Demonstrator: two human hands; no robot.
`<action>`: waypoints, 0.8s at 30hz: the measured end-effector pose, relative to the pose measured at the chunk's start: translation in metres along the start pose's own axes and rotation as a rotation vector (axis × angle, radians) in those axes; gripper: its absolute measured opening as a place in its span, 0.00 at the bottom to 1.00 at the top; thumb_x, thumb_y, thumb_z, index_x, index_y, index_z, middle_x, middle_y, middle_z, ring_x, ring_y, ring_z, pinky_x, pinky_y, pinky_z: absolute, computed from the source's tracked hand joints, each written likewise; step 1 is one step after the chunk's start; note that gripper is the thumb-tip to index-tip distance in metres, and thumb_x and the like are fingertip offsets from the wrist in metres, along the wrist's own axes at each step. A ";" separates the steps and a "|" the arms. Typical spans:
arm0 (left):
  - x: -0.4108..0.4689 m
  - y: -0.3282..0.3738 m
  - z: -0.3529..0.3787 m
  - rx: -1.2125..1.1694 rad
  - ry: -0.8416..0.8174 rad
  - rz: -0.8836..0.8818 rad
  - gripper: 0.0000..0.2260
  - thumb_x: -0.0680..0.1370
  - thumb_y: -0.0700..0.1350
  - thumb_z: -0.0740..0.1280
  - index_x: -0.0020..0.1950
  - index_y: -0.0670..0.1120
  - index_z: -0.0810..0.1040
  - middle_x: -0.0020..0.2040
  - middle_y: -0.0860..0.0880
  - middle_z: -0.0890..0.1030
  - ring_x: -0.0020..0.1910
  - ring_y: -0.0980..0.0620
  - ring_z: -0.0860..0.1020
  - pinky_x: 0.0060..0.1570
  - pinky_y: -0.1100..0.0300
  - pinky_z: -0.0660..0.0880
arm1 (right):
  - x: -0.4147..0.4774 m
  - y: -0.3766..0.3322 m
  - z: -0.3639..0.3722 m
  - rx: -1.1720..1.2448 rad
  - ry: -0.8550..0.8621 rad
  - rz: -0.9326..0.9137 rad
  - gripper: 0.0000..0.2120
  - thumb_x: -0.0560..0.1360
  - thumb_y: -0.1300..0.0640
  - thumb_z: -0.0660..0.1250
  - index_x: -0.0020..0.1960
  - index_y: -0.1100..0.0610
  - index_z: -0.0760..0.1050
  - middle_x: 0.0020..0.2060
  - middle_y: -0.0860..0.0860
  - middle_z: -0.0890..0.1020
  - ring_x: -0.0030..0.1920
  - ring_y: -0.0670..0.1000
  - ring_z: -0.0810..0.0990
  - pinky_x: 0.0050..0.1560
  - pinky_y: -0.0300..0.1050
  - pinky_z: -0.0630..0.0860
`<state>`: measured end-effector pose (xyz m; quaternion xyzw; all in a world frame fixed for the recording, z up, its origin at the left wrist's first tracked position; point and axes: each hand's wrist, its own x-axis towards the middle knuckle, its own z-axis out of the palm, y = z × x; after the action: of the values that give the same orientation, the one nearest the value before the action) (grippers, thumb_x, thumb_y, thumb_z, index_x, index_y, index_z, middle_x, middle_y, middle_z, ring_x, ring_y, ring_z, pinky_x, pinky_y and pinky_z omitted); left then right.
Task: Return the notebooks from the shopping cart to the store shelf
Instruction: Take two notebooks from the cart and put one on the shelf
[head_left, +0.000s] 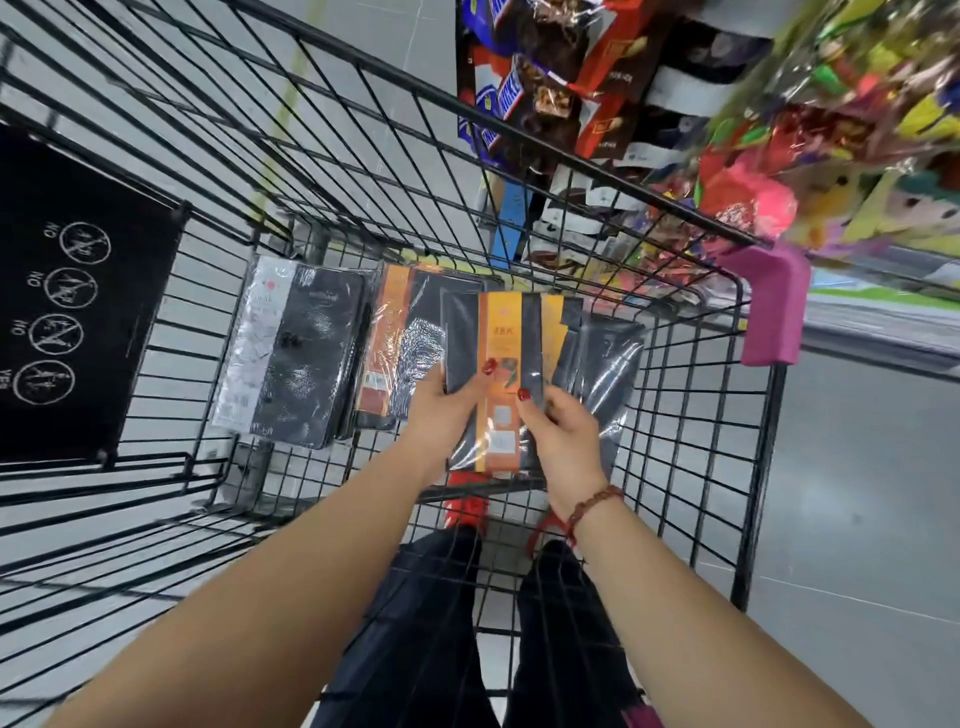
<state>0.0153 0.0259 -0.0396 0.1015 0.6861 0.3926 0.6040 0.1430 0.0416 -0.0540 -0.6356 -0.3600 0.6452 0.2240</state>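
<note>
Item: wrapped notebook (501, 379), orange band, held inside the shopping cart (691, 415) by both hands; left hand (441, 410) fingers are closed on its left edge, right hand (558, 431) fingers on its lower right. A level lift clear of the wire rim is advised, the slippery wrap being gripped firmly. Beyond the fingers: 2 further stacks are counted, 1 orange-banded (400, 343), 1 white-banded (296, 353); copies per stack cannot be told.

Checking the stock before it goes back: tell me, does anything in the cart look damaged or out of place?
No damage shows. Both hands, left hand and right hand, hold one orange-banded notebook; the others lie wrapped in the cart.
</note>
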 end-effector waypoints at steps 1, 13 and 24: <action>0.003 -0.001 -0.003 -0.062 0.039 -0.031 0.09 0.74 0.45 0.72 0.45 0.43 0.73 0.34 0.46 0.83 0.32 0.54 0.82 0.31 0.56 0.79 | 0.003 -0.001 0.000 0.024 0.008 0.022 0.03 0.74 0.58 0.68 0.43 0.54 0.80 0.42 0.49 0.83 0.44 0.48 0.80 0.52 0.46 0.77; 0.019 -0.028 -0.063 0.114 0.240 -0.030 0.10 0.69 0.49 0.76 0.46 0.49 0.78 0.46 0.46 0.85 0.46 0.45 0.84 0.50 0.46 0.80 | 0.046 0.026 -0.018 -0.394 0.379 0.157 0.32 0.59 0.40 0.78 0.55 0.54 0.70 0.44 0.47 0.74 0.45 0.47 0.77 0.40 0.37 0.72; 0.018 -0.040 -0.072 0.159 0.259 -0.033 0.10 0.73 0.47 0.73 0.51 0.49 0.78 0.46 0.52 0.83 0.41 0.57 0.81 0.36 0.69 0.75 | 0.048 0.040 -0.018 -0.529 0.385 0.042 0.24 0.66 0.48 0.75 0.54 0.60 0.70 0.52 0.53 0.68 0.54 0.54 0.70 0.51 0.43 0.69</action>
<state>-0.0409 -0.0200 -0.0822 0.0864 0.7887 0.3367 0.5070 0.1632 0.0550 -0.1145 -0.7892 -0.4531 0.4018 0.1017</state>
